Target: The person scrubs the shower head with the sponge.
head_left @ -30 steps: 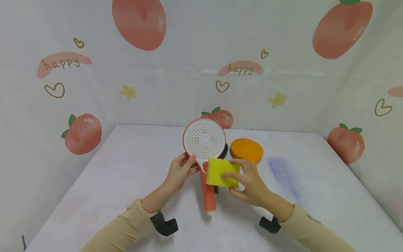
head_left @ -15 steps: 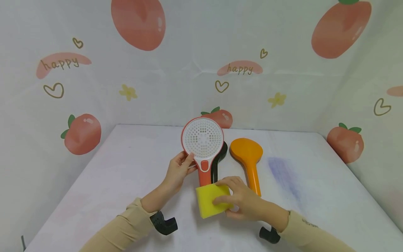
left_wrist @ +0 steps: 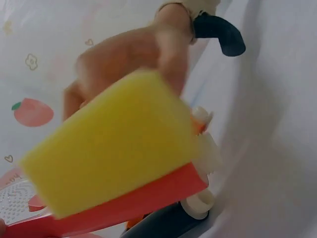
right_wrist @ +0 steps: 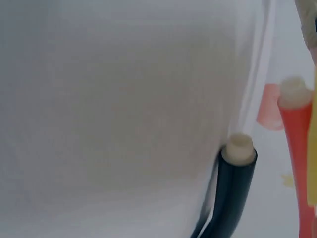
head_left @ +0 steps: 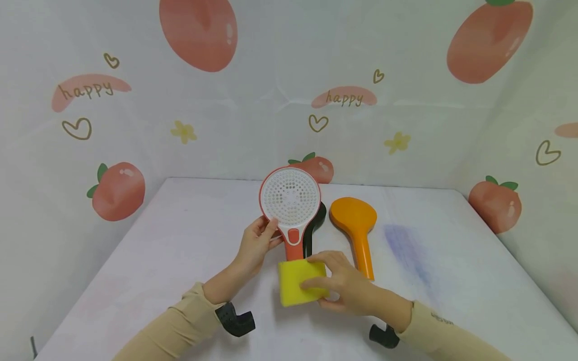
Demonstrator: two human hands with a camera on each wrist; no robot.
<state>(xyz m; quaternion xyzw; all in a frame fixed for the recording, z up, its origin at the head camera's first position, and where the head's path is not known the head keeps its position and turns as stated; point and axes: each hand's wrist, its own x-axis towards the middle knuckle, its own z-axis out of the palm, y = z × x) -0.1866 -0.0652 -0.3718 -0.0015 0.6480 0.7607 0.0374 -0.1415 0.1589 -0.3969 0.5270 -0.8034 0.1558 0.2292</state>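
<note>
A red shower head (head_left: 291, 198) with a white, nozzle-dotted face is tilted up toward the camera at the middle of the table. My left hand (head_left: 256, 245) grips it at the neck, thumb on the front rim. In my right hand (head_left: 347, 286) is a yellow sponge (head_left: 298, 283), pinched between fingers and thumb. The sponge lies against the lower part of the red handle (left_wrist: 148, 198) and covers it in the head view. Behind the red one, a black shower head (head_left: 318, 219) is partly hidden. To its right lies an orange shower head (head_left: 354, 218), face down.
The white table (head_left: 203, 210) ends at a cloth backdrop (head_left: 271, 125) printed with fruit and hearts. A bluish smudge (head_left: 408, 253) marks the table on the right. Black curved mounts (head_left: 236, 321) hang at both wrists.
My right hand has moved the sponge from the red shower head's neck down along its handle, then slightly back up. My left hand has stayed almost in place.
</note>
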